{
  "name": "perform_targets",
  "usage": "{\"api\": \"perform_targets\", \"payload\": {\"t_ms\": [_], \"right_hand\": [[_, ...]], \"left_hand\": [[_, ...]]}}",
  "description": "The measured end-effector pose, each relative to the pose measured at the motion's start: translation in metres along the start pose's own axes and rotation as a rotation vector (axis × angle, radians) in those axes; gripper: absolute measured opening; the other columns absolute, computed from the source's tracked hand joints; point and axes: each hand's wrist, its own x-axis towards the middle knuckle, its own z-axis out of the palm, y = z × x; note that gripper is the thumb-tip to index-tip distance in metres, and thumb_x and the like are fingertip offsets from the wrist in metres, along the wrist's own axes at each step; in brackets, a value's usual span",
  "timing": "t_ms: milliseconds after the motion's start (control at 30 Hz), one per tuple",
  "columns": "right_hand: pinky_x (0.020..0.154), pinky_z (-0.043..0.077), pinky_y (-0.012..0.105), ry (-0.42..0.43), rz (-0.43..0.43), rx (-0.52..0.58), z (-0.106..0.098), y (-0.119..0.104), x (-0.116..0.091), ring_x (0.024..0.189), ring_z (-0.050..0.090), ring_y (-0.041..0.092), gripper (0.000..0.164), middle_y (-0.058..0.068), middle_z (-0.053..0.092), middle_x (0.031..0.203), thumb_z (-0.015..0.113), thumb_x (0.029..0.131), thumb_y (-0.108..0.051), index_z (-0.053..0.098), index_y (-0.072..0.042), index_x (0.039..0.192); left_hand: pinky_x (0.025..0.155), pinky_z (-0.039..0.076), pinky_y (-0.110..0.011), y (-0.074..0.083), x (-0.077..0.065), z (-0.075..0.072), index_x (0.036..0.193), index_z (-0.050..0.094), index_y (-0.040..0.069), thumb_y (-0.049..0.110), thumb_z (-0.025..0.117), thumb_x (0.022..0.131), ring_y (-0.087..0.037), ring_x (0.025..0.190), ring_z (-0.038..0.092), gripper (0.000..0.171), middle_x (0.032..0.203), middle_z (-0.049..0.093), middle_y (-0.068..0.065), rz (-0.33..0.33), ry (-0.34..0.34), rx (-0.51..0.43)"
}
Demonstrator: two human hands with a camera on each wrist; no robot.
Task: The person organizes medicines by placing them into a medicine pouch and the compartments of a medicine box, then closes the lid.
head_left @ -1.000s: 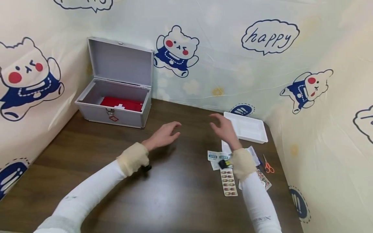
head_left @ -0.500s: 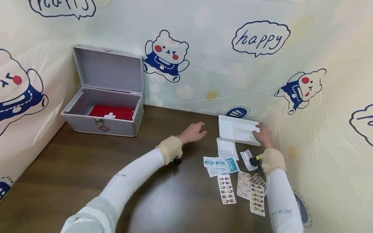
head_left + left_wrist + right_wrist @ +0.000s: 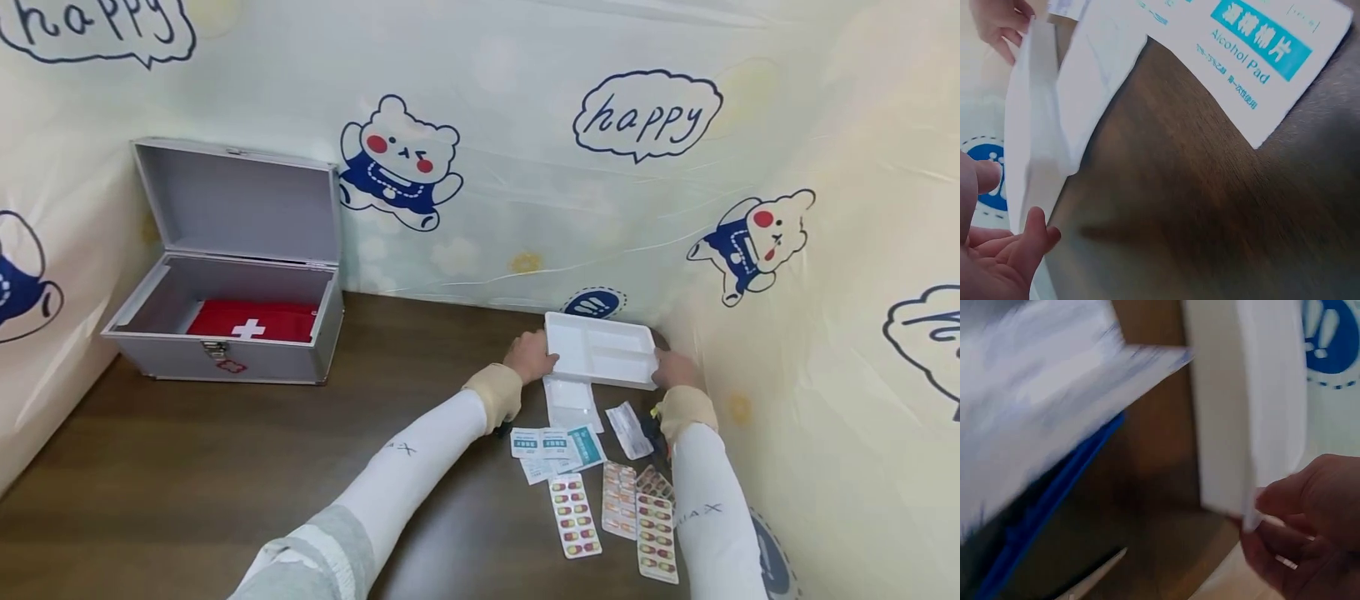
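A shallow white divided tray (image 3: pixel 567 348) lies at the back right of the table. My left hand (image 3: pixel 529 357) is at its left end; in the left wrist view the fingers (image 3: pixel 1030 240) curl at the tray's edge, thumb on the other side. With thumb and fingers my right hand (image 3: pixel 1300 528) pinches the rim at the right end. Before the tray lie a clear packet (image 3: pixel 572 404), alcohol pad sachets (image 3: pixel 587 447), a white wrapped packet (image 3: pixel 630 431) and capsule blister packs (image 3: pixel 576 517). Orange-toned blisters (image 3: pixel 619 500) lie beside them, partly overlapped.
An open silver case (image 3: pixel 225 358) stands at the back left, with a red pouch (image 3: pixel 217 319) marked by a white cross inside. Patterned cloth walls (image 3: pixel 495 167) enclose the table's back and sides. A blue strip-like item (image 3: pixel 1060 494) lies near my right hand.
Both hands have reached the tray: the right went right and took its rim, then the left came in from the left to the other end. The head view has turned rightward.
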Motion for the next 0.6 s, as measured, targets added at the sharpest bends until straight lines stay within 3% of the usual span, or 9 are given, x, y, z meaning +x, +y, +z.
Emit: {"api": "perform_targets", "payload": {"t_ms": [100,233,500,600], "right_hand": [[0.084,0.052,0.054,0.01,0.0,-0.034,0.006,-0.005,0.002,0.092,0.061,0.044,0.049,0.035,0.063,0.117,0.06,0.087,-0.006,0.053,0.012,0.133],[0.078,0.051,0.052,0.034,-0.007,-0.035,0.009,-0.011,0.005,0.085,0.06,0.042,0.038,0.034,0.065,0.106,0.053,0.097,-0.011,0.058,0.014,0.125],[0.088,0.05,0.058,0.05,-0.08,-0.006,0.008,-0.025,0.018,0.096,0.062,0.052,0.037,0.035,0.066,0.107,0.046,0.099,-0.015,0.063,0.015,0.112],[0.09,0.05,0.059,0.027,-0.059,0.033,0.008,-0.035,0.023,0.1,0.061,0.053,0.038,0.035,0.065,0.109,0.043,0.101,-0.018,0.065,0.013,0.106]], "left_hand": [[0.07,0.058,-0.034,-0.004,0.004,0.01,0.111,0.066,0.0,0.03,0.067,0.095,-0.023,0.084,0.07,0.033,0.1,0.072,-0.013,-0.021,0.04,0.057],[0.062,0.055,-0.033,-0.007,0.009,0.017,0.095,0.068,0.003,0.022,0.065,0.094,-0.022,0.075,0.067,0.019,0.089,0.071,-0.011,-0.047,0.061,0.072],[0.065,0.055,-0.035,-0.016,0.014,0.002,0.089,0.067,0.003,0.008,0.058,0.093,-0.024,0.079,0.067,0.012,0.091,0.072,-0.014,-0.105,0.04,0.005],[0.066,0.055,-0.036,-0.025,0.015,-0.006,0.089,0.065,0.002,0.006,0.056,0.093,-0.024,0.078,0.064,0.011,0.091,0.07,-0.015,-0.119,0.035,-0.034]]}}
